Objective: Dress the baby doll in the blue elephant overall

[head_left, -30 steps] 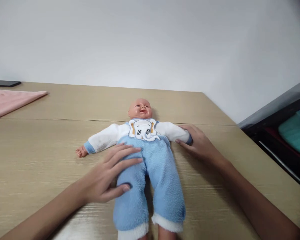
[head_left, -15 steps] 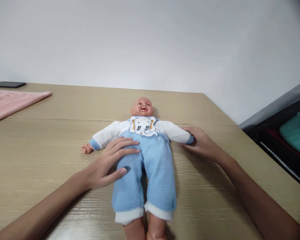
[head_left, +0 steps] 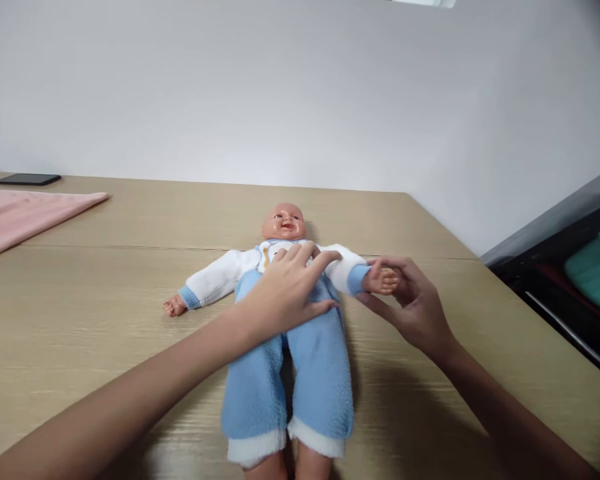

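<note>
A baby doll [head_left: 267,380] in a white and blue fleece outfit lies on its back on the table, head at the far end and arms spread. My left hand [head_left: 285,287] is over its chest with fingers apart, covering most of the elephant patch; whether it presses down I cannot tell. My right hand [head_left: 420,303] is closed loosely around the doll's hand [head_left: 383,280] at the right, thumb below and fingers above and behind, near the blue cuff [head_left: 357,279]. The doll's other hand [head_left: 174,306] rests free on the table at the left.
The wooden table [head_left: 130,287] meets a pale wall at the back. A pink cloth [head_left: 35,213] lies at the far left, with a dark flat phone-like object [head_left: 29,179] behind it. Beyond the table's right edge are a black frame and teal fabric [head_left: 597,270].
My left hand has moved right and up from the doll's hip to its chest. The doll's hand at the right now shows past its cuff, its arm lifted and bent slightly.
</note>
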Demonstrator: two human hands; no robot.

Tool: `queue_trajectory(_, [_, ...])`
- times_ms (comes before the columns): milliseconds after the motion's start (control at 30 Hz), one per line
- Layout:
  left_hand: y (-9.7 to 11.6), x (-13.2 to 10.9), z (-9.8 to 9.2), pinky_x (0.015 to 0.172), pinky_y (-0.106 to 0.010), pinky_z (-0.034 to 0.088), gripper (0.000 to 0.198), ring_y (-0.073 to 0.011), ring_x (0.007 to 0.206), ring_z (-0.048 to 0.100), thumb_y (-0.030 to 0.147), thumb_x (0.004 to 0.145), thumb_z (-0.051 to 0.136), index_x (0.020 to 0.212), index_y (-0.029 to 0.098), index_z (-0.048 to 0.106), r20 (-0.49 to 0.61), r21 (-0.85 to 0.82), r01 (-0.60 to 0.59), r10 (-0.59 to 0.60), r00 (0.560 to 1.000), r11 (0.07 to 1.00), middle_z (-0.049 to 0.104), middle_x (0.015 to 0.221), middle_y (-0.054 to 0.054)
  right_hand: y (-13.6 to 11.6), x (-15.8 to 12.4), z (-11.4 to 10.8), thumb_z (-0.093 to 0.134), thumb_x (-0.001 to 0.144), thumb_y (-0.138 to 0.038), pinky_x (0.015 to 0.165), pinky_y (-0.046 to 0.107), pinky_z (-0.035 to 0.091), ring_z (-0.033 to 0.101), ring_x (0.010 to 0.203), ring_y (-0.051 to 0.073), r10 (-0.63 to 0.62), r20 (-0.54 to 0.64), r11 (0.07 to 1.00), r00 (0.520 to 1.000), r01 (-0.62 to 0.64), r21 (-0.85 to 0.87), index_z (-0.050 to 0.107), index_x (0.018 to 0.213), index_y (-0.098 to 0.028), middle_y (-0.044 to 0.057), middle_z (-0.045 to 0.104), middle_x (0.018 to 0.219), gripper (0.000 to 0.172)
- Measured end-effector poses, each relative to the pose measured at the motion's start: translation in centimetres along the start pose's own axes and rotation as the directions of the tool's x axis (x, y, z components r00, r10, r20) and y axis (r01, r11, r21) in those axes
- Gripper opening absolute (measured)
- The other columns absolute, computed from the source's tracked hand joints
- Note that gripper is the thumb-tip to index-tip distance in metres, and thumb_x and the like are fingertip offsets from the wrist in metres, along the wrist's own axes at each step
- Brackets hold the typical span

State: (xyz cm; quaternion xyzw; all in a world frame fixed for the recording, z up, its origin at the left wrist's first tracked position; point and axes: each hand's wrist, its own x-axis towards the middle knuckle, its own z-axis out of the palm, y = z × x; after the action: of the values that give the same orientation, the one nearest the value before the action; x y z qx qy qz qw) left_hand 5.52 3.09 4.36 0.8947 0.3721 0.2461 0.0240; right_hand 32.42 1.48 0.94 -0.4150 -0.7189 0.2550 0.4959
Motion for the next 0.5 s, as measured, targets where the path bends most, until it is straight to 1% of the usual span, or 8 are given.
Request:
queue_trajectory(100, [0.0,2.3,1.2,0.093,-0.052,0.054,0.047,-0.0372,0.107,0.071,0.053,0.104,0.069,0.135,0.018,0.068,-0.001,0.126,-0.025,0.025,1.0,0.992,0.074,0.116,-0.011,-0.7,-0.7,0.9,0.08,0.102,-0.03,0.097,0.032,0.066,0.082,0.107,0.02,0.022,0.158,0.964,0.987,-0.063,0.259,0.07,0.137,-0.034,0.003,0.082,0.119,0.036])
queue_trajectory(167, [-0.4,2.8,1.5,0.088,-0.047,0.053,0.034,-0.0337,0.099,0.073,0.048,0.103,0.067,0.12,0.019,0.073,-0.067,0.088,-0.011,0.017,0.998,0.996,0.075,0.104,-0.009,-0.5,-0.8,1.1,0.072,0.107,-0.03,0.103,0.033,0.063,0.079,0.113,0.019,0.032,0.086,0.94,0.996,-0.06,0.337,0.07,0.136,-0.035,0.004,0.078,0.129,0.029])
queue_trajectory(233, [-0.9,2.7,1.7,0.082,-0.041,0.052,0.022,-0.029,0.094,0.073,0.038,0.098,0.07,0.111,0.02,0.073,-0.194,-0.062,0.037,-0.048,0.98,0.997,0.075,0.099,-0.006,0.3,-0.8,1.3,0.07,0.108,-0.031,0.106,0.033,0.059,0.075,0.112,0.018,0.055,-0.054,0.931,0.997,-0.032,0.363,0.071,0.13,-0.034,0.003,0.073,0.134,0.022])
queue_trajectory(267, [-1.2,2.6,1.8,0.081,-0.038,0.052,0.018,-0.0268,0.092,0.073,0.034,0.095,0.073,0.107,0.021,0.072,-0.269,-0.166,0.065,-0.109,0.957,0.984,0.075,0.097,-0.005,0.8,-0.7,1.5,0.071,0.107,-0.032,0.105,0.032,0.058,0.074,0.11,0.017,0.074,-0.099,0.933,0.992,-0.034,0.359,0.071,0.126,-0.033,0.002,0.072,0.131,0.019])
queue_trajectory(300, [-1.5,2.5,1.8,0.081,-0.036,0.053,0.015,-0.025,0.09,0.073,0.032,0.093,0.075,0.103,0.021,0.071,-0.338,-0.277,0.091,-0.186,0.923,0.957,0.075,0.096,-0.004,1.3,-0.7,1.7,0.073,0.106,-0.033,0.103,0.031,0.057,0.072,0.107,0.016,0.098,-0.115,0.936,0.989,-0.053,0.347,0.071,0.123,-0.032,0.002,0.072,0.126,0.016])
queue_trajectory(367, [-2.1,2.2,1.8,0.086,-0.036,0.056,0.019,-0.0236,0.091,0.074,0.035,0.09,0.08,0.099,0.021,0.071,-0.433,-0.498,0.121,-0.367,0.823,0.859,0.077,0.096,-0.003,2.3,-0.9,2.3,0.076,0.104,-0.037,0.099,0.03,0.056,0.069,0.105,0.016,0.158,-0.08,0.94,0.984,-0.125,0.318,0.071,0.118,-0.031,0.002,0.072,0.118,0.016])
queue_trajectory(433, [-2.7,1.9,1.7,0.094,-0.036,0.059,0.027,-0.0238,0.095,0.076,0.041,0.088,0.084,0.102,0.021,0.072,-0.454,-0.683,0.108,-0.536,0.712,0.723,0.081,0.102,-0.003,2.9,-1.2,3.1,0.077,0.103,-0.041,0.097,0.031,0.056,0.069,0.105,0.017,0.219,-0.034,0.934,0.975,-0.2,0.297,0.07,0.115,-0.03,0.002,0.072,0.115,0.018])
queue_trajectory(500, [-3.2,1.6,1.5,0.1,-0.036,0.06,0.03,-0.024,0.101,0.078,0.044,0.087,0.086,0.102,0.021,0.073,-0.453,-0.801,0.045,-0.653,0.607,0.597,0.083,0.107,-0.003,3.2,-1.6,3.7,0.077,0.102,-0.045,0.098,0.033,0.056,0.07,0.107,0.018,0.266,0.014,0.924,0.964,-0.259,0.28,0.07,0.114,-0.03,0.003,0.07,0.116,0.021])
